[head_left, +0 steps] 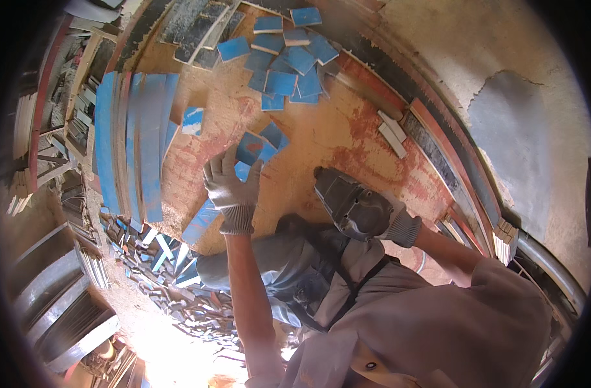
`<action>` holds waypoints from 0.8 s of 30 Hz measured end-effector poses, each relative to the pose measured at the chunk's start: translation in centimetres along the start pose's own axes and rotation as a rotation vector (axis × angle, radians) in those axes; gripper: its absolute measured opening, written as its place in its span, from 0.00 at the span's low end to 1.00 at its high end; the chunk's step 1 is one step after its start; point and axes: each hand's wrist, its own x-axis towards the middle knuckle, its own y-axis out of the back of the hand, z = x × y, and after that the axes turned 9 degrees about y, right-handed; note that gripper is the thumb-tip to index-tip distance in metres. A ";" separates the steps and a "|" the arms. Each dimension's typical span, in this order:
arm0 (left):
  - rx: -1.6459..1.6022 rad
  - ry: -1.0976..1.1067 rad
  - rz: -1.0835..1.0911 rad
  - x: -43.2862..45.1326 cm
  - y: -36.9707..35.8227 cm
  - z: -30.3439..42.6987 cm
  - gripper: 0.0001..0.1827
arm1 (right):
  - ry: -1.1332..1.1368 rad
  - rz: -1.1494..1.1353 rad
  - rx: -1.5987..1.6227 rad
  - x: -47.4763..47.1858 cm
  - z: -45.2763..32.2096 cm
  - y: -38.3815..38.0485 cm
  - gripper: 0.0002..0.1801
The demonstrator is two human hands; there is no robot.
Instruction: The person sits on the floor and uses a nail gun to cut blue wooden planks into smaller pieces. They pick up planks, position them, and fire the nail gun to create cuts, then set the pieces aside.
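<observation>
My left hand (231,182), in a light knit glove, is spread over small blue-faced wooden pieces (249,148) on a wooden work surface (295,140). Whether its fingers touch them is not clear. My right hand (397,223), gloved too, is wrapped around a dark power tool (356,203) near my lap; the tool's working end is hard to make out. A blue strip (201,222) lies under and beside my left wrist. One more blue piece (192,121), its face partly worn, rests farther left.
Loosely piled blue squares (281,72) lie at the far side. Long blue boards (142,145) are stacked at the left, above heaped offcuts (193,305). Two pale wooden strips (392,133) lie to the right, near long boards (450,160) along the wall.
</observation>
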 end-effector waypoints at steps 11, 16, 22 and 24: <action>0.080 0.048 -0.055 -2.3 -1.9 -0.8 0.42 | 0.169 -0.035 -0.377 0.8 -1.6 -0.5 0.51; 0.049 -0.004 -0.072 -1.8 -2.3 -1.2 0.40 | 0.096 -0.088 -0.528 0.6 0.1 0.0 0.57; 0.186 0.019 -0.159 -1.1 -1.9 -1.0 0.38 | 0.058 -0.120 -0.537 0.4 -0.5 -0.1 0.59; 0.191 0.009 -0.175 -0.8 -1.6 -0.6 0.37 | 0.047 -0.119 -0.545 0.0 -0.3 -0.1 0.60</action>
